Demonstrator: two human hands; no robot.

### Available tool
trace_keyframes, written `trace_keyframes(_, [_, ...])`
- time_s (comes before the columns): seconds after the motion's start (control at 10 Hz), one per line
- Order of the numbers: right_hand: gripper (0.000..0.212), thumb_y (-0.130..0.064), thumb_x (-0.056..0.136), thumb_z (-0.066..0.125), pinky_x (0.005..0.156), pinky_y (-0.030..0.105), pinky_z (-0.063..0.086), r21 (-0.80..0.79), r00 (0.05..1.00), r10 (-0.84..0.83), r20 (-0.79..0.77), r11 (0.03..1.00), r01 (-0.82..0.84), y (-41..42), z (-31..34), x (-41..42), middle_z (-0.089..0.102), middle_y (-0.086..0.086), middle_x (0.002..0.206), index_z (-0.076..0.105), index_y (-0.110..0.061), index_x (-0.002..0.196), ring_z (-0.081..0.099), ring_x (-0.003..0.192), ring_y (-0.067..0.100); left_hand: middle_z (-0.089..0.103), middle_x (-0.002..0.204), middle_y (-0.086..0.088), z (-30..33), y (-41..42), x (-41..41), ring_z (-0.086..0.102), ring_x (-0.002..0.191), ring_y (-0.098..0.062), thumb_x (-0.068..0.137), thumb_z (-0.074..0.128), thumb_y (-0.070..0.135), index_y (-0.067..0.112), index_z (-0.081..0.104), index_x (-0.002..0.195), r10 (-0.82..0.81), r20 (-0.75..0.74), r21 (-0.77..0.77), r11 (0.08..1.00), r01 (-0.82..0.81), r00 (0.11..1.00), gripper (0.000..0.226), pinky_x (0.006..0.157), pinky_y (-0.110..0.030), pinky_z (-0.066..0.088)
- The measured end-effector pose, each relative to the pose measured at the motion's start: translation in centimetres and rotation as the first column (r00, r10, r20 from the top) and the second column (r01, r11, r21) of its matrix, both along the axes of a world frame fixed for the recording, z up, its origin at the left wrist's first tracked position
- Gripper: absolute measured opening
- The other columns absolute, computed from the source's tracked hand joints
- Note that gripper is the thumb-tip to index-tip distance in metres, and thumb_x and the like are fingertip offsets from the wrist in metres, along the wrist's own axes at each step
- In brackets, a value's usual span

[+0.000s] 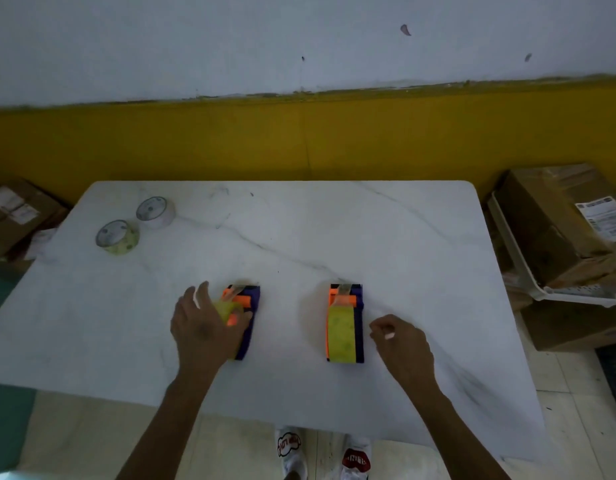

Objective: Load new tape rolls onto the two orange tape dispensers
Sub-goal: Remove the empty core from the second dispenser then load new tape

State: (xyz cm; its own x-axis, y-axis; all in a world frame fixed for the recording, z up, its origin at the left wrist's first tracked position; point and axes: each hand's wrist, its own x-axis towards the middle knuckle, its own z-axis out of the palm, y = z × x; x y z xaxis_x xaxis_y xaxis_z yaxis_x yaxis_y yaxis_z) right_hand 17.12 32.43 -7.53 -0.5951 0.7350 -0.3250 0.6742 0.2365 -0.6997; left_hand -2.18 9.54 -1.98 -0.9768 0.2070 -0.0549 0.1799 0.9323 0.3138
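I see bare forearms, no sleeves; left hand (206, 327), right hand (401, 344); white shoes (292, 452) with red-lip patches.

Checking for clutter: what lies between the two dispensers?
Nothing: bare white table separates the left dispenser from the right dispenser, per the head view.

We appear to be in a packing or storage room: taped cardboard boxes (555, 223) with a shipping label (606, 216) are stacked on the floor beside a white marble-patterned table (299, 230), against a scuffed white-and-yellow wall (299, 98).
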Motion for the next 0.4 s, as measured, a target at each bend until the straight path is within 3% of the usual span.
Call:
trace_keyframes(0.1, [0.014,-0.037,0.092,0.052,0.077,0.046,0.058,-0.058,0.982,-0.032,-0.183,0.998,0.022,-0.7,1.4,-1.3,0.074,-0.002,0.093,0.064,-0.032,0.092,0.071,0.081,0.021,0.038,0.143,-0.027,-1.4,-0.2,-0.2,0.045,0.126,-0.046,0.084,0.066,0.035,0.002,0.026,0.144,0.113,0.316,0.063,0.988,-0.14,0.942,0.079,0.103,-0.052,0.039])
trace_keyframes(0.2, [0.018,-0.036,0.092,0.051,0.08,0.047,0.056,-0.003,0.974,0.027,-0.226,1.0,-0.028,-2.1,3.4,-2.2,0.07,0.001,0.101,0.063,-0.026,0.102,0.068,0.09,0.022,0.039,0.142,-0.024,-1.2,0.5,0.5,0.047,0.125,-0.046,0.09,0.056,0.035,0.004,0.027,0.144,0.095,0.308,0.121,0.983,-0.138,0.947,0.069,0.103,-0.05,0.038])
trace_keyframes(0.3, [0.023,-0.021,0.09,0.058,0.088,0.048,0.053,0.081,0.968,0.062,-0.244,0.996,-0.044,-3.5,5.1,-2.4,0.063,0.006,0.112,0.061,-0.019,0.113,0.062,0.101,0.025,0.031,0.15,-0.022,-1.3,0.1,0.2,0.039,0.134,-0.041,0.087,0.059,0.039,0.005,0.017,0.147,0.062,0.381,0.163,0.978,-0.133,0.923,0.081,0.108,-0.048,0.034])
trace_keyframes(0.4, [0.028,-0.012,0.091,0.058,0.097,0.032,0.045,0.169,0.947,0.072,-0.312,0.985,-0.02,-4.6,8.8,-1.9,0.064,0.007,0.119,0.062,-0.015,0.118,0.058,0.111,0.022,0.025,0.153,-0.021,-0.3,-1.3,0.4,0.031,0.138,-0.04,0.081,0.065,0.046,0.006,0.009,0.15,-0.032,0.294,0.191,0.981,-0.026,0.955,0.097,0.11,-0.049,0.031])
